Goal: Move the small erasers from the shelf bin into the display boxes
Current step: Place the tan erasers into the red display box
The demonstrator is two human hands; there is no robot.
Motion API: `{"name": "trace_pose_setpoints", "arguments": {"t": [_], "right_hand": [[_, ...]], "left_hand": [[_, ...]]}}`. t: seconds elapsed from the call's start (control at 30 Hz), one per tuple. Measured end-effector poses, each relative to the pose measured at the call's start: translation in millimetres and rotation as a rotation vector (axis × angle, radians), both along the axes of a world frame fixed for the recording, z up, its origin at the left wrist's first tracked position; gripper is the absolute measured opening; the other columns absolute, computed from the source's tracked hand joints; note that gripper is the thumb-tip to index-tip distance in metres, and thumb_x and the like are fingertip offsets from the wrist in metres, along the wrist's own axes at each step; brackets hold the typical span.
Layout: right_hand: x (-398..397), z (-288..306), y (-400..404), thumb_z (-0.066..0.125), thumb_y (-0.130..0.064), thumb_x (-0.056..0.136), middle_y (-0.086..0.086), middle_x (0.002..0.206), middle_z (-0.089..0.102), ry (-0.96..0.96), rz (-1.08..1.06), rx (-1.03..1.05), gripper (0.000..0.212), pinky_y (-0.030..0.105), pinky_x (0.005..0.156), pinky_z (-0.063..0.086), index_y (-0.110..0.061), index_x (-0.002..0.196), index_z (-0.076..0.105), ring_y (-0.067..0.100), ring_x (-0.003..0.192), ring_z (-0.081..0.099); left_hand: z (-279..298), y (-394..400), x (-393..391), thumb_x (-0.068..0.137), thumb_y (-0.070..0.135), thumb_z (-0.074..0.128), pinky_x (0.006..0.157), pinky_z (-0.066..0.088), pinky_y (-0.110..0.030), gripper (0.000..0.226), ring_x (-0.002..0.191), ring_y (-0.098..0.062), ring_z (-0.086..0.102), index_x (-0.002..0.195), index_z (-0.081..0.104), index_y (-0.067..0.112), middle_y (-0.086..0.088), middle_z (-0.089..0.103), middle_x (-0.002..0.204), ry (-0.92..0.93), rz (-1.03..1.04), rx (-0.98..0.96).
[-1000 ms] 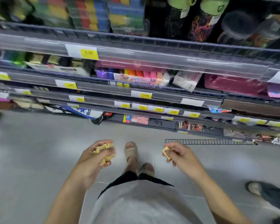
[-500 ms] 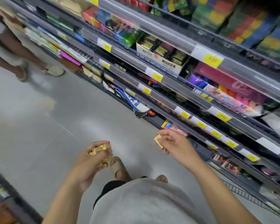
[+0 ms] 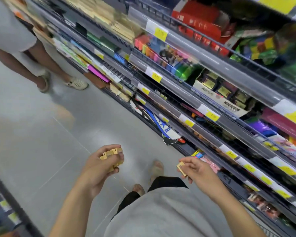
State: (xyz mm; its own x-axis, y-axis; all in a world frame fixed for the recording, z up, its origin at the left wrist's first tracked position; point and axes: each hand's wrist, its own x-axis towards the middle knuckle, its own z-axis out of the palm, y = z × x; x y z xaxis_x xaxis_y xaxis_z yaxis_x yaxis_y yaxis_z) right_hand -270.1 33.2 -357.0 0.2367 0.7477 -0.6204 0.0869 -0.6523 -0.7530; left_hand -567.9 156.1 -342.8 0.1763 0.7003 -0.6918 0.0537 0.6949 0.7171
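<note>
mid-carry, i judge: left hand (image 3: 99,165) clutches several small tan block erasers (image 3: 111,153), right hand (image 3: 196,169) pinches one tan eraser (image 3: 181,166); none boxed yet

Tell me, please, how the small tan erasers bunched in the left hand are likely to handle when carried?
The erasers look light, since curled fingers alone hold several. Their blocky shape suggests they won't roll. Bunched loosely in the left hand, one could probably slip out.

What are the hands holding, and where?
The left hand clutches several small yellow erasers in its curled fingers; the right hand pinches one eraser by its edges.
</note>
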Motion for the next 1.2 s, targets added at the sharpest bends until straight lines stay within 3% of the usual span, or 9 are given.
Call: {"name": "trace_pose_setpoints", "arguments": {"t": [0.3,0.4,0.47,0.53,0.67,0.77,0.87,1.0,1.2], "right_hand": [[9,-2,144,0.065,-0.014,0.096,0.007,0.093,0.074,0.02,0.063,0.069,0.016,0.029,0.062,0.047,-0.019,0.112,0.067,0.012,0.07,0.065],[11,14,201,0.068,-0.015,0.094,0.0,0.092,0.075,0.023,0.133,0.156,0.021,0.022,0.064,0.051,-0.023,0.114,0.067,0.015,0.077,0.069],[13,29,233,0.071,-0.01,0.09,-0.002,0.094,0.075,0.004,0.174,0.217,0.028,0.02,0.073,0.055,-0.026,0.113,0.069,0.017,0.086,0.071],[15,46,257,0.074,-0.008,0.087,-0.007,0.1,0.074,-0.032,0.215,0.268,0.036,0.027,0.084,0.057,-0.034,0.113,0.069,0.014,0.094,0.07],[14,82,296,0.074,-0.024,0.085,-0.013,0.108,0.071,-0.123,0.22,0.372,0.039,0.039,0.095,0.055,-0.046,0.115,0.065,0.008,0.103,0.068],[10,111,315,0.07,-0.036,0.081,-0.012,0.111,0.07,-0.185,0.137,0.453,0.038,0.047,0.093,0.056,-0.047,0.118,0.064,0.015,0.1,0.069],[4,140,324,0.071,-0.031,0.086,-0.011,0.113,0.069,-0.248,0.045,0.503,0.038,0.055,0.091,0.055,-0.048,0.119,0.062,0.025,0.097,0.069],[-1,182,325,0.072,-0.015,0.09,-0.008,0.109,0.073,-0.306,-0.129,0.61,0.038,0.047,0.09,0.057,-0.042,0.113,0.062,0.019,0.098,0.071],[1,240,308,0.072,-0.017,0.091,-0.013,0.11,0.071,-0.492,-0.227,0.709,0.036,0.023,0.083,0.056,-0.045,0.113,0.064,0.011,0.1,0.069]], "left_hand": [[7,111,4,0.061,0.023,0.085,0.062,0.057,-0.025,0.039,0.08,-0.015,0.072,0.1,0.081,0.029,-0.001,0.075,0.091,0.024,0.06,0.004],[13,145,7,0.064,0.021,0.084,0.064,0.057,-0.027,0.037,0.08,-0.015,0.072,0.099,0.081,0.031,0.001,0.075,0.089,0.021,0.093,0.028],[19,169,10,0.063,0.02,0.083,0.064,0.057,-0.027,0.038,0.08,-0.015,0.072,0.099,0.081,0.031,0.001,0.075,0.088,0.02,0.099,0.052],[30,193,16,0.063,0.02,0.084,0.063,0.057,-0.026,0.04,0.079,-0.016,0.07,0.102,0.081,0.03,-0.001,0.075,0.088,0.0,0.08,0.079],[59,255,31,0.056,0.026,0.088,0.063,0.056,-0.026,0.048,0.079,-0.018,0.065,0.104,0.081,0.028,-0.003,0.073,0.089,-0.065,-0.019,0.176],[89,305,48,0.058,0.03,0.091,0.062,0.054,-0.026,0.049,0.079,-0.019,0.067,0.106,0.08,0.027,-0.006,0.074,0.093,-0.143,-0.145,0.264],[124,346,69,0.058,0.029,0.093,0.056,0.052,-0.025,0.05,0.069,-0.018,0.065,0.106,0.08,0.026,-0.008,0.074,0.088,-0.248,-0.279,0.342],[176,382,101,0.057,0.03,0.09,0.051,0.049,-0.023,0.048,0.058,-0.016,0.059,0.104,0.079,0.029,-0.006,0.073,0.084,-0.347,-0.474,0.467],[238,396,145,0.062,0.03,0.089,0.056,0.05,-0.027,0.049,0.072,-0.028,0.061,0.11,0.078,0.028,-0.011,0.073,0.089,-0.534,-0.723,0.619]]}}
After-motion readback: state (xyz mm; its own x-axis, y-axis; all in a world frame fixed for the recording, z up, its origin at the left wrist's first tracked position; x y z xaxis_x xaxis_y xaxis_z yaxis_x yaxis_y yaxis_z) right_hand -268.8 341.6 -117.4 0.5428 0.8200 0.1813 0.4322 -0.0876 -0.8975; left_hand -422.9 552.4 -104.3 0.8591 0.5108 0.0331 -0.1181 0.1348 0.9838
